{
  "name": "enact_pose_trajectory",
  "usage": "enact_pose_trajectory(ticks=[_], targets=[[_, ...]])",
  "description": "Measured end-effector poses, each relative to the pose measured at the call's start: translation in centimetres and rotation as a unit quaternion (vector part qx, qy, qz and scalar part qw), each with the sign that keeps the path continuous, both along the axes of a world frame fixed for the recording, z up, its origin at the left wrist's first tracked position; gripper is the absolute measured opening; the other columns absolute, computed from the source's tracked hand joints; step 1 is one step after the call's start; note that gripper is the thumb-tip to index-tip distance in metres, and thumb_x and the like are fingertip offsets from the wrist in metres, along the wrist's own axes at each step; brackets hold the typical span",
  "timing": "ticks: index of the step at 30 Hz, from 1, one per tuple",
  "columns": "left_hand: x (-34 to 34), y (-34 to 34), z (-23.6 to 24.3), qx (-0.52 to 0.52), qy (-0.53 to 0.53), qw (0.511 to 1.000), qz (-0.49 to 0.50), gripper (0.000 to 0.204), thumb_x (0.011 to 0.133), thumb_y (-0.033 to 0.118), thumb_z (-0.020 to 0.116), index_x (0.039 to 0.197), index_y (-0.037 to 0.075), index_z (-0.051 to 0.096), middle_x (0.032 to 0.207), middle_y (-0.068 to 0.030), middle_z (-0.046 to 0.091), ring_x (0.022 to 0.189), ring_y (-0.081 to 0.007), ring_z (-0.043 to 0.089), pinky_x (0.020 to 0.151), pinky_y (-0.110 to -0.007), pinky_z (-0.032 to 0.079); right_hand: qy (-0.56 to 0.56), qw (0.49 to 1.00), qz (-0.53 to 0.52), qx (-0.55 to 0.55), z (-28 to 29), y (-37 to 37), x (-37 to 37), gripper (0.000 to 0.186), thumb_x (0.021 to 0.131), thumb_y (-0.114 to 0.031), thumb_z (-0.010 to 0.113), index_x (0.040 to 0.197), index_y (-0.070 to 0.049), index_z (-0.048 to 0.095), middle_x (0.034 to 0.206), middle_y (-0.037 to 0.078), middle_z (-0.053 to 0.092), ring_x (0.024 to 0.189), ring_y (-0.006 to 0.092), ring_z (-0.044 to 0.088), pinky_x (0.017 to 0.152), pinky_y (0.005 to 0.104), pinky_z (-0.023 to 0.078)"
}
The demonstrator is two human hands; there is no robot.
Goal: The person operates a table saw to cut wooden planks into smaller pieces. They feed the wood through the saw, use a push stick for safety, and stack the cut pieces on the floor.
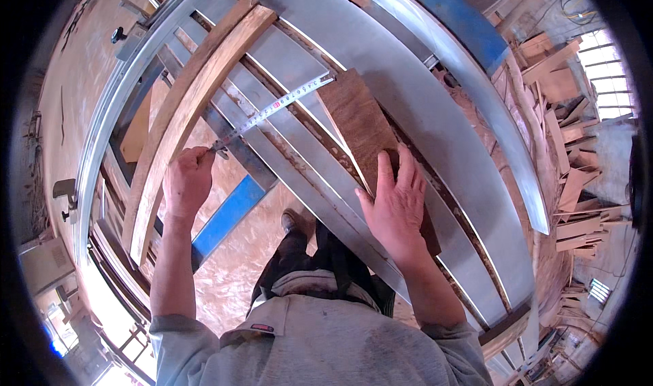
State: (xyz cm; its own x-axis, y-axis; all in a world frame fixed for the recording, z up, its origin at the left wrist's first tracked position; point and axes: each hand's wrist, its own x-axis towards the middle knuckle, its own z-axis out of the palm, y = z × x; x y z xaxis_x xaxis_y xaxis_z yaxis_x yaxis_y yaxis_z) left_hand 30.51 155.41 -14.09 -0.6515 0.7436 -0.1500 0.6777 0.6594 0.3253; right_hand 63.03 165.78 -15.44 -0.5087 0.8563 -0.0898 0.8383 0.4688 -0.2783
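A white tape measure [272,109] is stretched slantwise over the metal table. Its lower end is pinched in the fingers of my left hand [188,182], and its upper end reaches the far end of a dark brown wooden board [354,107]. My right hand [398,206] grips that board from above, thumb at its left edge and fingers across its top face. Left of the tape, a long pale wooden beam [183,117] lies across the slats, close beside my left hand.
The grey metal table [469,155] has long slots between its slats. A blue bar [228,209] sits below my left hand. Past the table's right side are piled wood offcuts [575,155] and a blue panel [462,25]. A curved metal rail [98,131] runs along the left.
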Motion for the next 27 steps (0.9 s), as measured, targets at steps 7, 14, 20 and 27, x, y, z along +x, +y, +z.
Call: enact_pose_trajectory(ticks=[7,14,20,27], targets=[[0.4,0.0,0.0,0.026,0.021,0.999,-0.012,0.02,0.091,0.028,0.064,0.095,0.01,0.073,0.091,-0.0121,0.069,0.087,-0.0338,0.066,0.074,-0.042,0.051,0.0,1.0,0.001,0.005,0.0,0.0,0.0,0.075,0.08,-0.028,0.078,0.138,-0.003,0.039,0.147,0.024,0.027,0.134,0.0423,0.032,0.111,0.0531,0.028],[0.6,0.0,0.1,0.038,0.047,0.998,-0.021,0.019,0.091,0.026,0.065,0.094,0.009,0.073,0.091,-0.012,0.069,0.087,-0.0337,0.066,0.074,-0.042,0.051,0.001,0.999,0.008,0.034,0.0,0.0,0.1,0.075,0.079,-0.03,0.078,0.139,-0.005,0.041,0.145,0.022,0.03,0.133,0.0415,0.036,0.106,0.0538,0.033],[0.6,0.1,0.4,0.026,0.043,0.999,-0.011,0.019,0.091,0.025,0.064,0.094,0.009,0.073,0.092,-0.0133,0.069,0.089,-0.0341,0.066,0.076,-0.043,0.051,-0.005,0.999,0.008,0.035,-0.2,0.0,0.2,0.075,0.08,-0.03,0.078,0.139,-0.004,0.04,0.145,0.022,0.031,0.132,0.0413,0.037,0.106,0.0531,0.033],[1.1,1.7,0.7,0.035,0.035,0.999,-0.02,0.023,0.091,0.028,0.062,0.093,0.008,0.073,0.092,-0.0127,0.07,0.089,-0.0333,0.067,0.076,-0.043,0.052,-0.004,0.999,0.01,0.037,-0.4,0.0,0.3,0.075,0.081,-0.031,0.077,0.14,-0.005,0.038,0.145,0.023,0.029,0.132,0.0407,0.037,0.107,0.053,0.033]])
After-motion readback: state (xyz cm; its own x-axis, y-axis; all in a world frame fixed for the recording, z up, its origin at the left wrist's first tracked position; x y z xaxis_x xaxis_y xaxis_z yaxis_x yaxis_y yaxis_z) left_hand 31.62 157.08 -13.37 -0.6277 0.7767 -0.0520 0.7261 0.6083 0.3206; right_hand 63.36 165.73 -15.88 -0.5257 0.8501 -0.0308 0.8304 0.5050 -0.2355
